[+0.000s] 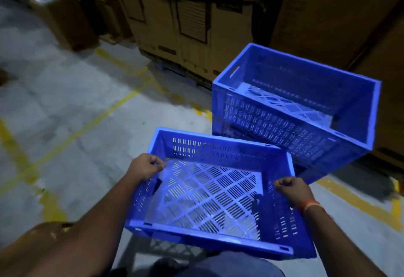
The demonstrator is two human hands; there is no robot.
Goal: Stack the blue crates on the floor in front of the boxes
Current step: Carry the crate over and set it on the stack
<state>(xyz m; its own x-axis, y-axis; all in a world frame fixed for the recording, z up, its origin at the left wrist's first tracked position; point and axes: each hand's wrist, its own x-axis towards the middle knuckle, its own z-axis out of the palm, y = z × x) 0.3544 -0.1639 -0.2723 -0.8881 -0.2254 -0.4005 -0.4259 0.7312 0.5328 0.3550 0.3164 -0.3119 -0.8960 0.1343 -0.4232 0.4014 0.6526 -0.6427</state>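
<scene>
- Two blue crates are visible: a held crate (209, 193) and a floor crate (293, 110).
- Both have slotted walls and perforated bases; both are empty.
- The floor crate stands before the cardboard boxes (175, 14).
- The left hand (146, 165) and right hand (290, 189) grip the held crate's side rims, fingers curled.

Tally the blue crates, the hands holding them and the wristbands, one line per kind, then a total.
Blue crates: 2, the held crate and the crate by the boxes
Hands: 2, left hand and right hand
Wristbands: 1, orange wristband
Total: 5
</scene>
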